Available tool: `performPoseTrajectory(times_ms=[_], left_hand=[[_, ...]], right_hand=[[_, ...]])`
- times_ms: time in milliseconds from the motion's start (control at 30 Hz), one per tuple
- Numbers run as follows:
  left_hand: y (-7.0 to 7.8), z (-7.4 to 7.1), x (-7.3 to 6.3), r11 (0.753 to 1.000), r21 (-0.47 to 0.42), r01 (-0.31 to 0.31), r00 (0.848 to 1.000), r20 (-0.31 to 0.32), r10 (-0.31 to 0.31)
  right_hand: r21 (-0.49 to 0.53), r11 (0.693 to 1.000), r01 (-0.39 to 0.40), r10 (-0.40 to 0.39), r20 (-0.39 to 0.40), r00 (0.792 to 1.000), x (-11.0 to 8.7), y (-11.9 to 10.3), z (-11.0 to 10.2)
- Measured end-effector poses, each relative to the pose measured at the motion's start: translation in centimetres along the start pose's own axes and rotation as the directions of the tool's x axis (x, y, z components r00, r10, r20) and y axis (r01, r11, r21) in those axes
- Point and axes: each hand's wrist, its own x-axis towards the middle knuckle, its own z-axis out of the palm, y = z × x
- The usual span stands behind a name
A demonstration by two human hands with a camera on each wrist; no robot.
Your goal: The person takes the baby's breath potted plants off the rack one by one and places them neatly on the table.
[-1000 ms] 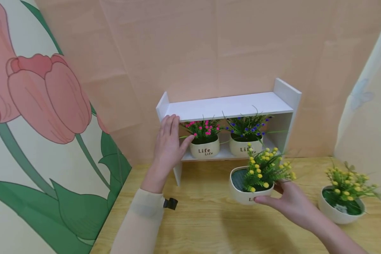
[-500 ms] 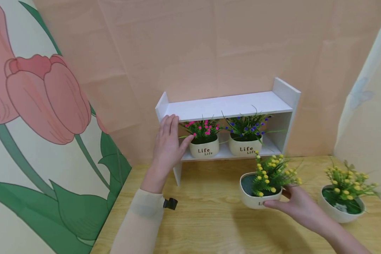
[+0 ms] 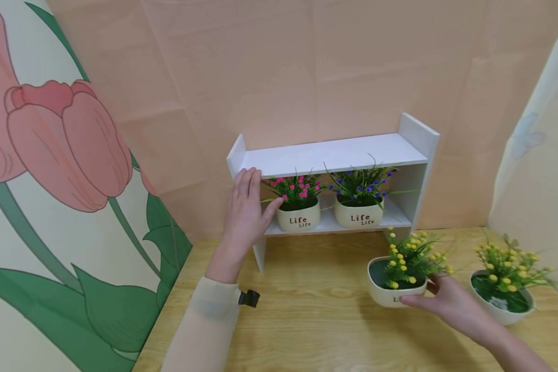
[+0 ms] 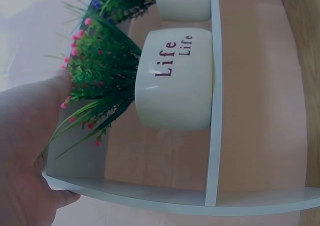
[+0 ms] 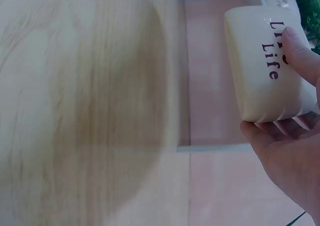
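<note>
My right hand (image 3: 460, 305) grips a cream flowerpot (image 3: 390, 297) by its right side, thumb on the lettered front and fingers behind. Yellow artificial flowers (image 3: 411, 263) grow from this pot, and it hangs above the table with a shadow beneath. In the right wrist view the same flowerpot (image 5: 265, 71) shows its "Life" lettering. My left hand (image 3: 248, 212) rests at the top left corner of a white shelf (image 3: 335, 154), fingers straight over the board's edge. On the lower board stand a pot with pink flowers (image 3: 299, 217) and one with blue flowers (image 3: 359, 214).
Another pot with yellow flowers (image 3: 502, 305) stands on the wooden table (image 3: 297, 320) to the right, close beside my right forearm. A peach-coloured backdrop (image 3: 279, 77) lies behind the shelf. A panel with painted tulips (image 3: 56, 144) borders the left side.
My right hand has carried the yellow-flowered pot rightwards and slightly down, away from the shelf front. The left hand keeps its place on the shelf corner.
</note>
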Motion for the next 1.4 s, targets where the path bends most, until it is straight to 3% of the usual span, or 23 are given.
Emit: performPoseTrajectory(times_ms=[300, 533, 867, 1400], left_hand=[[0.0, 0.0, -0.1, 1.0, -0.011, -0.007, 1.0, -0.007, 0.007], [0.0, -0.1, 0.0, 1.0, -0.016, -0.007, 1.0, 0.001, 0.007], [0.0, -0.1, 0.0, 1.0, -0.017, 0.0, 1.0, 0.002, 0.0], [0.1, -0.1, 0.0, 1.0, -0.017, 0.013, 1.0, 0.014, -0.013]], right_hand=[[-0.035, 0.998, -0.05, 0.051, 0.012, 0.999, -0.1, 2.9, -0.6], [0.004, 0.992, -0.123, 0.123, 0.049, 0.991, -0.3, 4.7, -1.2], [-0.095, 0.978, -0.186, 0.191, 0.043, 0.981, -0.7, 6.7, -2.1], [-0.179, 0.97, -0.163, 0.168, 0.011, 0.986, -1.7, 7.8, -1.9]])
